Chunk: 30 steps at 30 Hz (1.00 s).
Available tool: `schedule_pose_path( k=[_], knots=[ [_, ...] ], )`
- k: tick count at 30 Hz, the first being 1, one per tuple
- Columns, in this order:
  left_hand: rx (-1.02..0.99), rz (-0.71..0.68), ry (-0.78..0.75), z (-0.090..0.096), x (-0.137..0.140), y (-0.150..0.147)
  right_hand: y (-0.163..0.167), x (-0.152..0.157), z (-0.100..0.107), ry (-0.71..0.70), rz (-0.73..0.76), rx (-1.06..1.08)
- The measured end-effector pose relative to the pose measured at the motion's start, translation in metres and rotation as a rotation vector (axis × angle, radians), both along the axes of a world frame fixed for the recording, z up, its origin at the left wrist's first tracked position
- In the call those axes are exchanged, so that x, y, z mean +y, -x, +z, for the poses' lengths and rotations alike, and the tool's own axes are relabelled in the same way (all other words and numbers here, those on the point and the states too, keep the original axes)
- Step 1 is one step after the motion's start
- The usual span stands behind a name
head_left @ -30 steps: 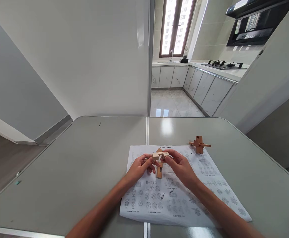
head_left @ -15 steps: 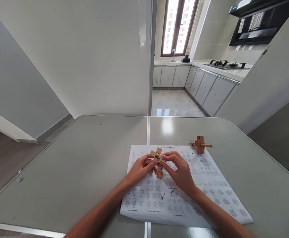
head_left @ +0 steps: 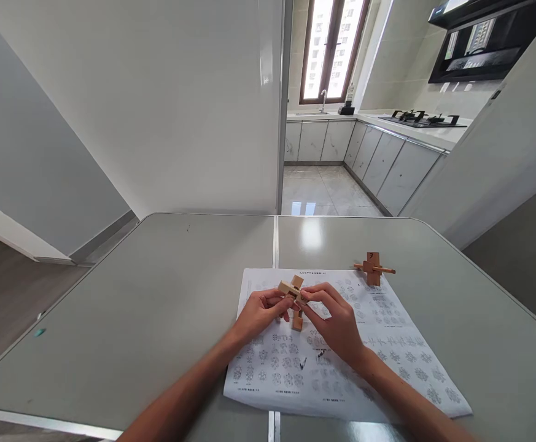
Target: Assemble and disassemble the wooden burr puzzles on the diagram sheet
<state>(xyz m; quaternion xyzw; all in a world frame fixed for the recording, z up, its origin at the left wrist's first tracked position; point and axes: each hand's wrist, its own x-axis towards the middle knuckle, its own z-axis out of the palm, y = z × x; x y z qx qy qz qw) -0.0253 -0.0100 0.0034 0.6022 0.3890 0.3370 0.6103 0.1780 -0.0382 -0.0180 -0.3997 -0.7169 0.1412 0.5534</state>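
Between my two hands is a light wooden burr puzzle (head_left: 298, 321), its notched sticks crossing one another. My left hand (head_left: 264, 311) pinches it from the left, thumb near the middle of the crossing. From the right, my right hand (head_left: 334, 316) grips one end of a notched stick with thumb and fingertips. My fingers hide part of the joint. Beneath both hands lies a printed instruction sheet (head_left: 290, 393) with rows of small puzzle drawings and two dark check marks.
A darker assembled wooden puzzle (head_left: 371, 270) stands at the sheet's far right corner. The grey table (head_left: 166, 319) has a pale seam down its middle. A small green bit (head_left: 40, 332) lies near the left edge. Beyond the table are a wall and a kitchen with a stove (head_left: 422, 119).
My hands keep their hold on the wooden puzzle, with only a slight shift of the fingers and the top stick. The whole view has moved a little.
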Motion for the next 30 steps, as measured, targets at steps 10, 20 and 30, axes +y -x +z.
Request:
schedule_pose_path(
  k=[10, 20, 30],
  knots=[
    [-0.03, -0.01, 0.007, 0.0, 0.002, 0.002, 0.004, -0.003, 0.003, 0.004, -0.028, -0.011],
    [-0.011, 0.035, -0.009, 0.002, -0.003, -0.002, 0.004, -0.003, 0.002, -0.003, -0.043, -0.006],
    [0.086, 0.135, -0.167, 0.01, -0.007, -0.003, 0.002, 0.0, 0.004, 0.392, 0.17, 0.241]
  ],
)
